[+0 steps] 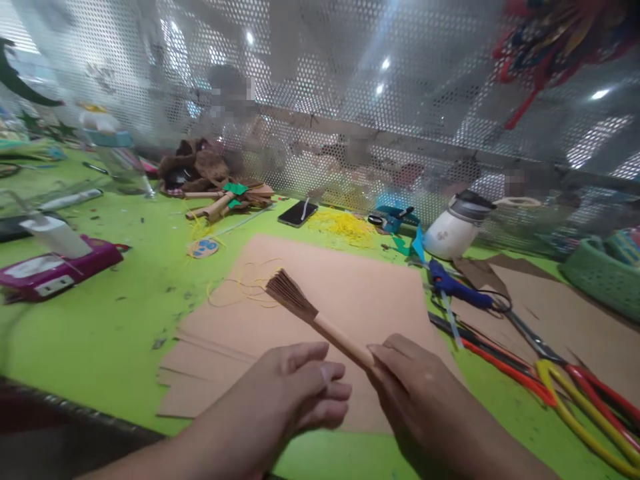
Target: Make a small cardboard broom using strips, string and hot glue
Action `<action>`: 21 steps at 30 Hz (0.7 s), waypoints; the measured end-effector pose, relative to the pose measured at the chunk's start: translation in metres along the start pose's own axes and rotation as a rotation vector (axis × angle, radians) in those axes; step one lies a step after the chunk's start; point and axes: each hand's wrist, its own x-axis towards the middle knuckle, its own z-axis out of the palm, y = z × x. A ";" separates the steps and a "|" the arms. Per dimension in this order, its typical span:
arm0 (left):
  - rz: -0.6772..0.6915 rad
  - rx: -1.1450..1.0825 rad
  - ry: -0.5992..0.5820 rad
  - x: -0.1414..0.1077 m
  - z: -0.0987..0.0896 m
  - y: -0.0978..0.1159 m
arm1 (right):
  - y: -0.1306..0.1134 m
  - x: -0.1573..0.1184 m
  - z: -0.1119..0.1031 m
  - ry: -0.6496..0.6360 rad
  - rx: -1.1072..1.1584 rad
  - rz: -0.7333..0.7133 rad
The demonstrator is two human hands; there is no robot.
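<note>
A small broom-like piece (340, 333) has a tan rolled handle and a darker brown fringed end, which points up and to the left. My right hand (415, 377) is closed around the lower end of its handle. My left hand (307, 387) is just left of the handle, fingers apart and slightly curled, holding nothing. Below both hands lies a stack of tan paper sheets (380, 280), fanned at its left edge. Thin yellow strands (240, 283) rest on the sheets beside the fringed tip.
Scissors with yellow handles (555, 393), red-handled scissors (505, 370) and a blue glue gun (455, 287) lie right. Behind are a phone (297, 213), yellow shreds (345, 227) and a white jug (457, 227). A purple power strip (95, 263) sits left, before a perforated metal screen (320, 73).
</note>
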 end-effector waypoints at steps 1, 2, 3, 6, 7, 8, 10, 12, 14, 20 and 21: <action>0.018 -0.021 -0.027 0.003 0.005 -0.001 | 0.000 0.000 -0.001 0.000 0.027 0.019; 0.043 -0.031 -0.058 0.007 0.009 -0.001 | 0.000 -0.001 -0.001 0.000 0.044 0.023; 0.064 -0.037 -0.087 0.011 0.013 -0.001 | 0.000 -0.001 0.000 0.004 0.054 0.013; 0.110 -0.030 -0.080 0.021 0.023 -0.003 | 0.000 -0.003 0.002 0.047 0.044 -0.053; 0.118 -0.021 -0.052 0.023 0.025 -0.004 | 0.000 -0.004 0.003 0.072 0.029 -0.079; 0.125 -0.012 -0.025 0.025 0.026 -0.005 | -0.001 -0.004 0.003 0.093 0.012 -0.107; 0.151 -0.008 0.012 0.027 0.029 -0.006 | -0.004 -0.005 0.003 0.138 -0.025 -0.166; 0.180 -0.025 0.010 0.028 0.031 -0.004 | -0.008 -0.005 0.002 0.193 -0.048 -0.199; 0.206 -0.047 -0.010 0.027 0.034 0.001 | -0.011 -0.004 -0.002 0.283 -0.059 -0.213; 0.327 0.024 -0.135 0.023 0.040 0.028 | -0.010 0.005 -0.021 0.452 -0.155 -0.295; 0.341 0.038 -0.166 0.023 0.041 0.033 | -0.009 0.006 -0.023 0.462 -0.165 -0.297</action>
